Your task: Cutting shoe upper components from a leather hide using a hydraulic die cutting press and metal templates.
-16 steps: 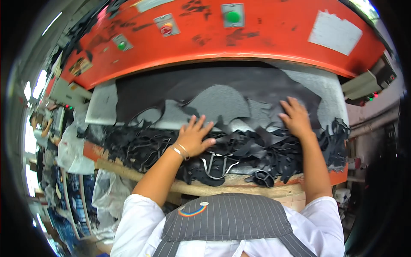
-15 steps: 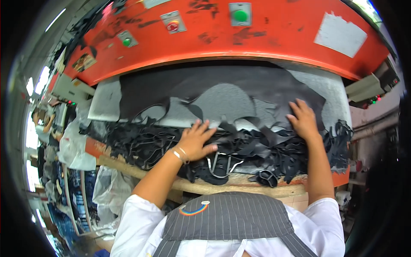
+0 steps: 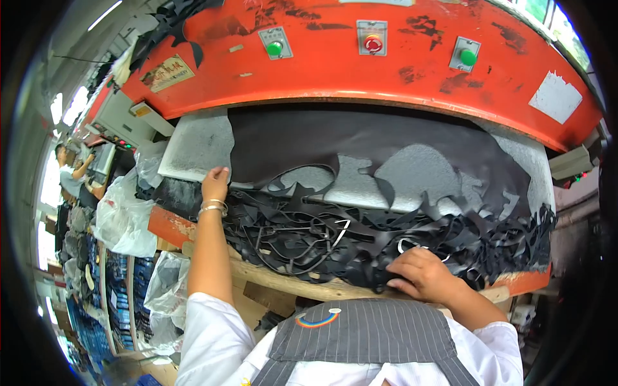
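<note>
A wide black leather-like sheet (image 3: 290,138) with cut-out holes lies over a pale grey pad (image 3: 196,145). At its front left corner is my left hand (image 3: 215,184), with the fingers closed together at the sheet's edge. My right hand (image 3: 421,273) is low at the front, over a heap of black offcuts (image 3: 360,238). Its fingers are curled, and what they hold, if anything, is hidden. Among the offcuts left of it lies a dark, thin-walled frame (image 3: 293,248), like a cutting die. A curved white-edged strip (image 3: 405,244) shows just beyond the right hand.
A red machine beam (image 3: 322,74) with green and red buttons spans the far side above the pad. A wooden rail (image 3: 277,276) runs along the front edge. Plastic bags (image 3: 122,215) hang at the left. Farther back on the left, another person (image 3: 77,177) is at work.
My left hand has gone from the middle of the offcuts to the sheet's left corner, and its fingers have closed. My right hand has come off the sheet toward me. The view has shifted left.
</note>
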`<state>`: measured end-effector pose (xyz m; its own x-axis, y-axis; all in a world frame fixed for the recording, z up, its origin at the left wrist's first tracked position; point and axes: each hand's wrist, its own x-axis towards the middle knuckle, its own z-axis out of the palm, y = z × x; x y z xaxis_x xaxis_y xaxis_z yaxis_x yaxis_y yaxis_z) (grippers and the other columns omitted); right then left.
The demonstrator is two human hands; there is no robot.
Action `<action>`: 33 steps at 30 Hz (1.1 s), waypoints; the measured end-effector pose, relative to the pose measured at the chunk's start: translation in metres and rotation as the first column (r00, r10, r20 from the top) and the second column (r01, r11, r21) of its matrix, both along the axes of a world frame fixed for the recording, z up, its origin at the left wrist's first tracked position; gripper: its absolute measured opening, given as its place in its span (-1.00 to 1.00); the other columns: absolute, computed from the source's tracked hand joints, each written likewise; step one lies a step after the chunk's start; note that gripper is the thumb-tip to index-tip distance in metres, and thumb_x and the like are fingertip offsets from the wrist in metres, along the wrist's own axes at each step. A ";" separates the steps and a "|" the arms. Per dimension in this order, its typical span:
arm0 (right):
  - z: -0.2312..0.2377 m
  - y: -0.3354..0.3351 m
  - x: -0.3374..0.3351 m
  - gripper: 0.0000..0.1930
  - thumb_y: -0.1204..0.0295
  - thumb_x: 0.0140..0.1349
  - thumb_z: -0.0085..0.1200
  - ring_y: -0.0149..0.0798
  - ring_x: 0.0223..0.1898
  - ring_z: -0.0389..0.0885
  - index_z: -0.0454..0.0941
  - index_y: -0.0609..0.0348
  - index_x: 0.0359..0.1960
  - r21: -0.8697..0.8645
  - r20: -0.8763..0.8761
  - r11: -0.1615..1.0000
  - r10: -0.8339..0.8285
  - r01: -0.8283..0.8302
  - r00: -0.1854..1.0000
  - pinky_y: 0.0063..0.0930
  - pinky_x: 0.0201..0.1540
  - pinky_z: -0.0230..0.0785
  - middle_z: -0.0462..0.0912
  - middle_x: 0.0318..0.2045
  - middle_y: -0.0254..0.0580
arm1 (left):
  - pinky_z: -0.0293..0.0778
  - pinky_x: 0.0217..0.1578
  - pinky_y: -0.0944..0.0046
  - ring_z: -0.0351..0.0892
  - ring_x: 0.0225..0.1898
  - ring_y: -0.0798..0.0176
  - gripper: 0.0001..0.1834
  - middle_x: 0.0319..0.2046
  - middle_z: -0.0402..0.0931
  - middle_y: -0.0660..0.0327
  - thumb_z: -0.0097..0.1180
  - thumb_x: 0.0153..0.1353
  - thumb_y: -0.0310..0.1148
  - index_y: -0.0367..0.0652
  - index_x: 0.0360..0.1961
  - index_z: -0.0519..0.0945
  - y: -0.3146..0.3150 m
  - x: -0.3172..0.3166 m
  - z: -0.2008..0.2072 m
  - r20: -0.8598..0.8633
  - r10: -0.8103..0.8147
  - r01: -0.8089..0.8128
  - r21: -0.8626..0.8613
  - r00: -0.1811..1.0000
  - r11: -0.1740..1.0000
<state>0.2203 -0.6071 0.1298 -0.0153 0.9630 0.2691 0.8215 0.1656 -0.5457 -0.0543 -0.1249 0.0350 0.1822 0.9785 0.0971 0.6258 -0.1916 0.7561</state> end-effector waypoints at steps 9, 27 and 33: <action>-0.028 0.167 -0.134 -0.51 0.12 0.10 0.23 -0.15 -0.01 0.52 0.52 0.20 -0.02 -0.103 0.187 0.995 0.029 -0.010 0.982 -0.31 0.01 0.34 0.60 -0.13 -0.19 | 0.37 -0.65 0.35 0.48 -0.60 0.31 -0.56 -0.58 0.40 0.28 0.21 0.19 0.02 -0.21 -0.28 0.55 0.127 0.066 0.010 0.198 -0.181 0.268 -0.689 0.963 0.673; -0.015 0.226 -0.169 -0.54 0.03 0.07 0.26 -0.04 -0.37 0.60 0.64 0.24 -0.27 -0.478 -0.052 0.867 -0.190 0.143 0.980 -0.28 -0.24 0.47 0.61 -0.44 -0.11 | 0.24 0.04 -0.09 0.32 0.02 -0.10 -0.61 -0.06 0.42 0.09 0.29 0.01 -0.14 -0.09 -0.18 0.53 0.112 0.041 -0.015 -0.142 -0.665 0.670 0.319 0.733 0.671; 0.095 0.235 -0.116 -0.57 0.09 0.10 0.30 -0.28 -0.34 0.63 0.67 0.27 -0.27 -0.773 -0.353 0.634 -0.473 0.034 0.807 -0.43 -0.26 0.45 0.67 -0.42 -0.13 | 0.13 0.20 -0.12 0.31 0.19 -0.05 -0.53 0.12 0.41 -0.02 0.26 0.04 -0.04 -0.20 -0.19 0.53 0.027 -0.058 -0.019 -0.388 -0.881 0.961 0.160 0.271 0.225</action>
